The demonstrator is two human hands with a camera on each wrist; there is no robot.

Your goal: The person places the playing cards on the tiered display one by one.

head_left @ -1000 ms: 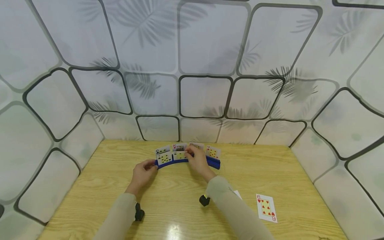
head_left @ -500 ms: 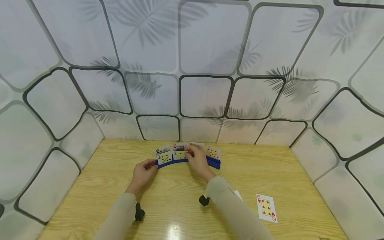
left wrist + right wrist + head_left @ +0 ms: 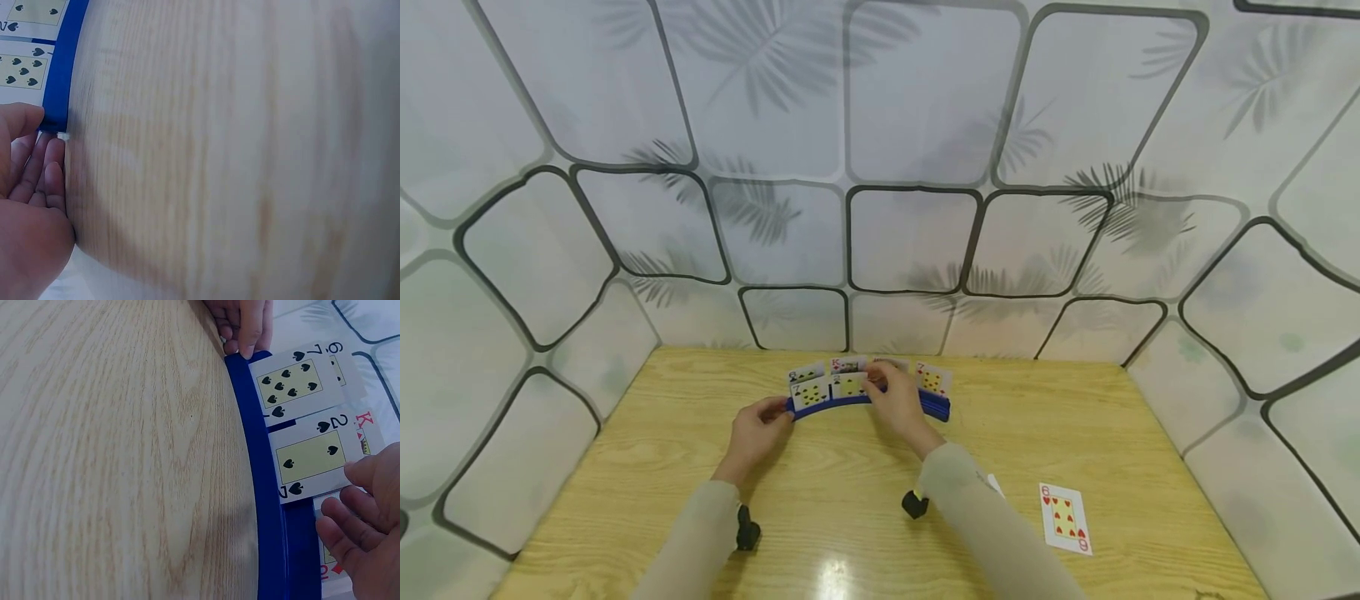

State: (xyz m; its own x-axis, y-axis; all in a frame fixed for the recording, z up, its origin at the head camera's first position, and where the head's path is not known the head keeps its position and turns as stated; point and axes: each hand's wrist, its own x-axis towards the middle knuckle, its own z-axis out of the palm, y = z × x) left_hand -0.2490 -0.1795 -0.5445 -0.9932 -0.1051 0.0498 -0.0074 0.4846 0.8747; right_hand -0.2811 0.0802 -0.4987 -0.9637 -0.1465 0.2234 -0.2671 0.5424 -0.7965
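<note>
A curved blue card holder (image 3: 934, 407) stands toward the back of the table. My left hand (image 3: 756, 433) pinches its left end, thumb on the front in the left wrist view. In its front row sit the seven of spades (image 3: 290, 384) and, to the right, the two of spades (image 3: 309, 456). My right hand (image 3: 898, 408) pinches the two's upper right corner, its other fingers loosely bent beside the card. Behind stand a six of spades (image 3: 806, 373), a red king (image 3: 847, 364), a red ten (image 3: 328, 553) mostly covered by my hand, and a red seven (image 3: 932, 380).
A six of hearts (image 3: 1066, 518) lies face up on the wooden table (image 3: 820, 500) at the right. Another white card (image 3: 996, 483) peeks out from under my right sleeve. Patterned panels (image 3: 910, 242) enclose the table at the back and both sides.
My right hand has shifted very slightly right, showing a little more of the two of spades. The left hand keeps its place at the end of the card holder.
</note>
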